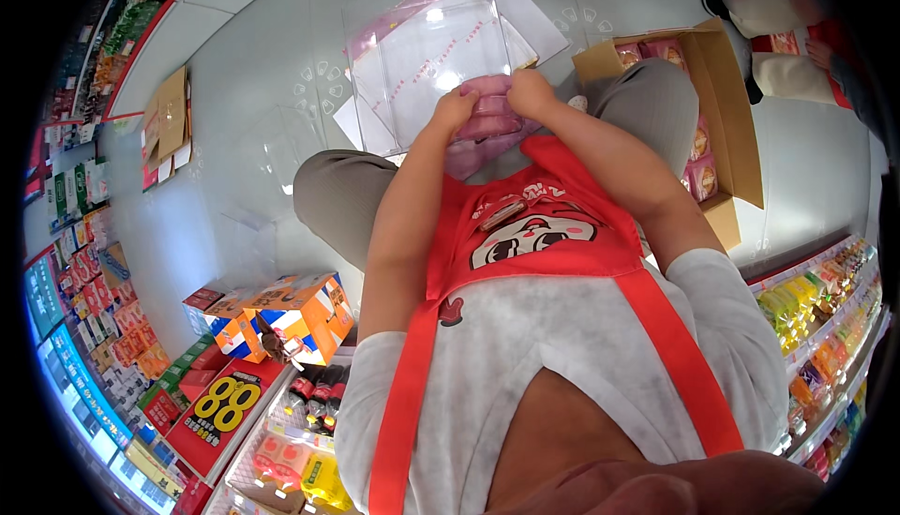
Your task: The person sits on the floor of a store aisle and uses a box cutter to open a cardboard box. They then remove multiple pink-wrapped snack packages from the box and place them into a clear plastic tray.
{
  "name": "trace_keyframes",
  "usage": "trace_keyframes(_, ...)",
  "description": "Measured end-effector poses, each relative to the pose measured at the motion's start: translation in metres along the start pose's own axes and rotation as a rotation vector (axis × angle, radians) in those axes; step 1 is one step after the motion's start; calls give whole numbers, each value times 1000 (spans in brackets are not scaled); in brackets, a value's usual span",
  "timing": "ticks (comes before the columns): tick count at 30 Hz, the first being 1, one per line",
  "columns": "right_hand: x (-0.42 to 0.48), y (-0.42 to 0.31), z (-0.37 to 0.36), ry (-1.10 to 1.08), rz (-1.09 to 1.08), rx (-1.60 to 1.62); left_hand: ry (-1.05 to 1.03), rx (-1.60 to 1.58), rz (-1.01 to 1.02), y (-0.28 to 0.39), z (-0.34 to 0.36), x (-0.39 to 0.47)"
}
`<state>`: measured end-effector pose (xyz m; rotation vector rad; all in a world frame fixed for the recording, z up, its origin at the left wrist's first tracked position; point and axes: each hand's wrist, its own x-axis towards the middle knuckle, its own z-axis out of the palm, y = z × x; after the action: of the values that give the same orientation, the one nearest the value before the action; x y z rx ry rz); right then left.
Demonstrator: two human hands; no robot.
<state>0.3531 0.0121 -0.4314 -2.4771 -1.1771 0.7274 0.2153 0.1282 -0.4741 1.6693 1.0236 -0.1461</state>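
Observation:
A row of pink-wrapped packets (pixel 490 105) is pressed between my two hands, low over the floor in front of my lap. My left hand (pixel 455 111) grips the packets' left end, thumb on top. At the right end, my right hand (pixel 531 98) closes around them. Directly beyond is a large clear plastic box (pixel 429 51), its near edge by the packets; whether they sit inside it cannot be told. White paper sheets (pixel 538 23) and pink wrapping (pixel 394 23) lie under and around the box. More pink packaging (pixel 485 153) shows below my hands.
To my right, an open cardboard carton (pixel 738 128) holds pink packets (pixel 703 177). Another person's leg (pixel 791 76) is beyond it. Flattened cardboard (pixel 167 121) lies on the left floor. Orange-and-blue boxes (pixel 302 311) and stocked shelves (pixel 808 297) stand nearer my sides.

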Motion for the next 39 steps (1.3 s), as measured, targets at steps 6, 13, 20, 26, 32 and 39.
trace_keyframes(6,9,2,7,-44,-57,-51,69,73,-57,5,-2,-1)
trace_keyframes(13,21,2,6,40,-28,-18,119,314,134,30,-12,-15)
trace_keyframes(20,3,-10,-60,125,-288,28,178,279,236,15,-10,-4)
trace_keyframes(26,-75,48,-196,612,-236,728,288,382,289,15,-2,-5)
trace_keyframes(32,-132,231,-183,648,259,301,254,347,408,19,-6,-5)
trace_keyframes(39,-169,289,-133,437,362,28,427,542,524,10,-9,0)
